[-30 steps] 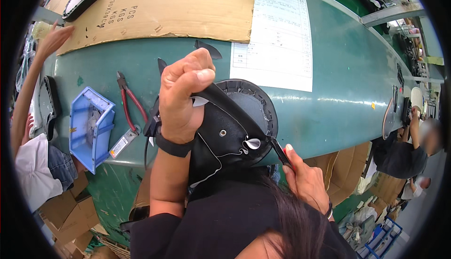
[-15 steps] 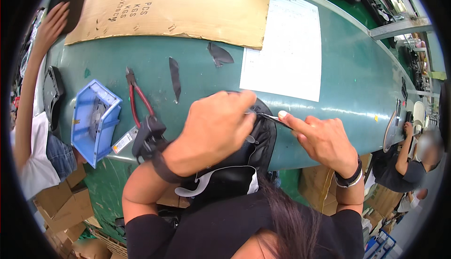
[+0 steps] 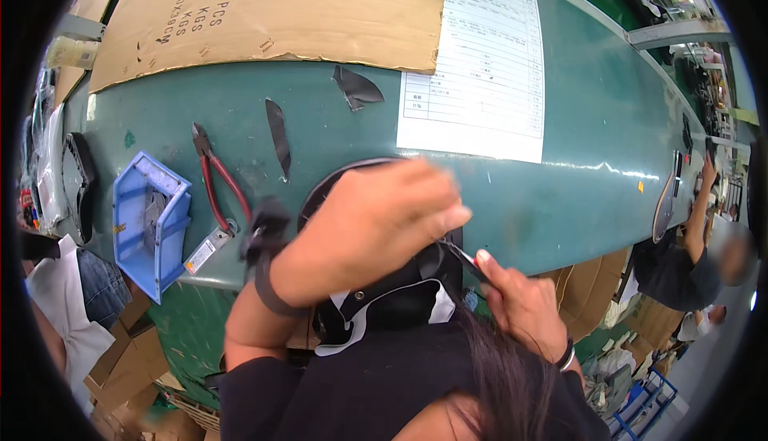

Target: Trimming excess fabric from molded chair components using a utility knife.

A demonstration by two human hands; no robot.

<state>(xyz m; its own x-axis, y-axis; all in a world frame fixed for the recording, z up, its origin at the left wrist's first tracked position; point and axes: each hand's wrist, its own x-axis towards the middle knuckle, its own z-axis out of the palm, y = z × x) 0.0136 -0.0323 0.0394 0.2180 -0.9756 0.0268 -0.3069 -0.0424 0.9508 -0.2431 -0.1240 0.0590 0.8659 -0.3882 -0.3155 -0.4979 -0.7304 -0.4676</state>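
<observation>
My left hand (image 3: pixel 364 229) is blurred and lies cupped over a black helmet-like shell (image 3: pixel 392 293) with white lining at the green table's near edge. It grips the shell's top. My right hand (image 3: pixel 520 301) sits just right of the shell and pinches a thin dark strap or tool end (image 3: pixel 462 257) that runs to the shell's side. A dark band wraps my left wrist. My hair and black top fill the bottom of the view.
Red-handled pliers (image 3: pixel 214 179) and a blue parts bin (image 3: pixel 148 221) lie left on the green table (image 3: pixel 592 145). Black tape scraps (image 3: pixel 357 87), a printed sheet (image 3: pixel 480 65) and cardboard (image 3: pixel 264 13) lie behind. A seated person (image 3: pixel 48 313) is left; another works far right (image 3: pixel 688 241).
My left hand slid right across the shell, blurred now. My right hand dropped lower and closer to me, still pinching the thin piece. The view shifted slightly.
</observation>
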